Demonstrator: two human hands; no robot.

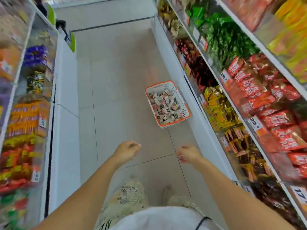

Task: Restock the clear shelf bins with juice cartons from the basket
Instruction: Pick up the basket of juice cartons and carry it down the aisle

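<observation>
Orange-rimmed white basket stands on the tiled floor, close to the base of the right shelf, full of small juice cartons. Left hand and right hand hang before it, fingers loosely curled, holding nothing.

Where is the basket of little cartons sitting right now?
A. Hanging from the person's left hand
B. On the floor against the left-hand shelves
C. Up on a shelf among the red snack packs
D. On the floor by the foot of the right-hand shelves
D: the orange-rimmed basket stands on the tiled floor beside the base of the right-hand shelves, ahead of both hands, left hand and right hand, which hold nothing.
</observation>
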